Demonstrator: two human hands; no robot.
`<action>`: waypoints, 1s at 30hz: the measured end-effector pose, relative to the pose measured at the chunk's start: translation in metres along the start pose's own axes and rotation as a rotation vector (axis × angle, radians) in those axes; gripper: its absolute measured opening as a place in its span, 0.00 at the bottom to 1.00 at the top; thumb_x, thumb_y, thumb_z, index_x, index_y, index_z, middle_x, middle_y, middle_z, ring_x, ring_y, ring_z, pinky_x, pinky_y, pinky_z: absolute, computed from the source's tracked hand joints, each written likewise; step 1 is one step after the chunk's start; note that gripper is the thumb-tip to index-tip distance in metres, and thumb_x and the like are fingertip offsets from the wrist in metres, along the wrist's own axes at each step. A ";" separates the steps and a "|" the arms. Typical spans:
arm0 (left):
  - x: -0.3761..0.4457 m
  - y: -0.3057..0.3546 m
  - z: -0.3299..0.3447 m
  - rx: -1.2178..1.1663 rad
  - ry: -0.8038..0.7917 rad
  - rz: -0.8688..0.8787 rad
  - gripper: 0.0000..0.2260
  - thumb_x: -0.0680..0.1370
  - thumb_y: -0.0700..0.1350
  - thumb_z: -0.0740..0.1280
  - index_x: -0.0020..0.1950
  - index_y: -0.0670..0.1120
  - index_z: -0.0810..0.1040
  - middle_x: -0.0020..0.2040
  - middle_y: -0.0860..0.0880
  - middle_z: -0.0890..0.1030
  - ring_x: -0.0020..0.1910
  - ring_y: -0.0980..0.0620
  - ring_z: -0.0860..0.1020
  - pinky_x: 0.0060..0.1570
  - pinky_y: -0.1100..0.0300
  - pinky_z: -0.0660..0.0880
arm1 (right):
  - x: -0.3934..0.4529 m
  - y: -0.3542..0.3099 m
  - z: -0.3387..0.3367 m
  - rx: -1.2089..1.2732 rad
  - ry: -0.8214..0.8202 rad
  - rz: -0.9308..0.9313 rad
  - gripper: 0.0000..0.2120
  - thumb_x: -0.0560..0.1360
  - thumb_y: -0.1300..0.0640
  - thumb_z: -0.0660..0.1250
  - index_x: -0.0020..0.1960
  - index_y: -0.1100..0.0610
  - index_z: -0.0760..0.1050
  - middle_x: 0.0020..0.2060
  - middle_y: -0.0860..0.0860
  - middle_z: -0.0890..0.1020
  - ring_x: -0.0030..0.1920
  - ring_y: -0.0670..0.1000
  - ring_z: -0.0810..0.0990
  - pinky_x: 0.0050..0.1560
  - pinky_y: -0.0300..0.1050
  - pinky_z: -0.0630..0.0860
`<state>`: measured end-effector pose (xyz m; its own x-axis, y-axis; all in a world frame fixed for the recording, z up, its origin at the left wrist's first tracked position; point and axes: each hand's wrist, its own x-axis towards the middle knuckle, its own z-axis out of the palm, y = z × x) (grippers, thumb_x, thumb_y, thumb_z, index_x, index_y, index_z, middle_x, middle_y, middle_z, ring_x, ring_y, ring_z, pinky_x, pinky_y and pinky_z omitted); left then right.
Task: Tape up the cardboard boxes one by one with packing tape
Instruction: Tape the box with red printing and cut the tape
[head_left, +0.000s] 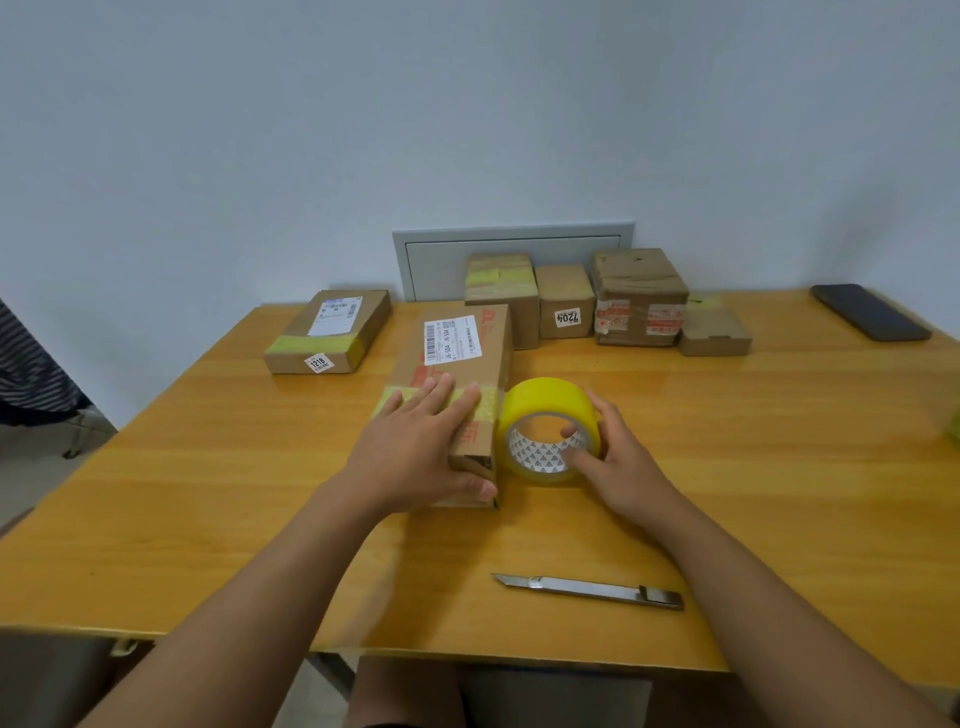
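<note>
At the middle of the table (218, 467) lies a long box (457, 374), flat, with a white label toward its far end and a band of yellowish tape across its top. The left hand (415, 441) rests on that band, fingers straight and spread, thumb against the box's near end — pressing, not grasping. Just right of the box, touching its side, the tape roll (545, 410) stands on edge with its core facing the camera. The right hand (613, 457) holds it: thumb hooked inside the core, fingers curled over the outer rim.

Nearer the front edge, well apart from both hands, lies a metal knife (587, 591). On the far left sits a flat box (332, 332) marked 1218, with tape round its near end. Along the wall stand four more boxes (566, 301) side by side — one marked 7204. A phone (870, 312) lies at the far right corner.
</note>
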<state>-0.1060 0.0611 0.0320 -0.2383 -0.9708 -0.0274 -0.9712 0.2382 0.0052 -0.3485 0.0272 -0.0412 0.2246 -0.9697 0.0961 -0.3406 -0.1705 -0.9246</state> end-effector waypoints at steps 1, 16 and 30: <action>-0.001 0.001 -0.001 -0.014 0.003 -0.004 0.51 0.68 0.74 0.64 0.80 0.57 0.41 0.81 0.50 0.42 0.80 0.51 0.42 0.77 0.49 0.44 | 0.000 -0.002 -0.002 0.012 -0.012 0.012 0.34 0.77 0.56 0.69 0.77 0.43 0.56 0.61 0.47 0.77 0.61 0.47 0.76 0.59 0.46 0.75; -0.046 0.002 0.012 -1.126 0.262 0.033 0.40 0.68 0.65 0.75 0.75 0.67 0.59 0.69 0.63 0.73 0.64 0.65 0.74 0.59 0.63 0.75 | -0.009 -0.106 -0.008 0.074 0.164 -0.276 0.28 0.74 0.54 0.73 0.69 0.43 0.64 0.53 0.47 0.81 0.49 0.42 0.80 0.45 0.33 0.76; -0.068 -0.010 0.054 -0.789 0.749 -0.217 0.37 0.75 0.68 0.64 0.78 0.52 0.57 0.70 0.52 0.67 0.67 0.58 0.67 0.60 0.62 0.70 | 0.016 -0.121 0.079 0.039 0.036 -0.294 0.18 0.73 0.52 0.74 0.57 0.51 0.69 0.49 0.48 0.80 0.50 0.46 0.80 0.50 0.53 0.80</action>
<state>-0.0806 0.1259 -0.0203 0.2552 -0.8244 0.5052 -0.6571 0.2355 0.7161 -0.2316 0.0457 0.0427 0.2762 -0.8852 0.3744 -0.2303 -0.4391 -0.8684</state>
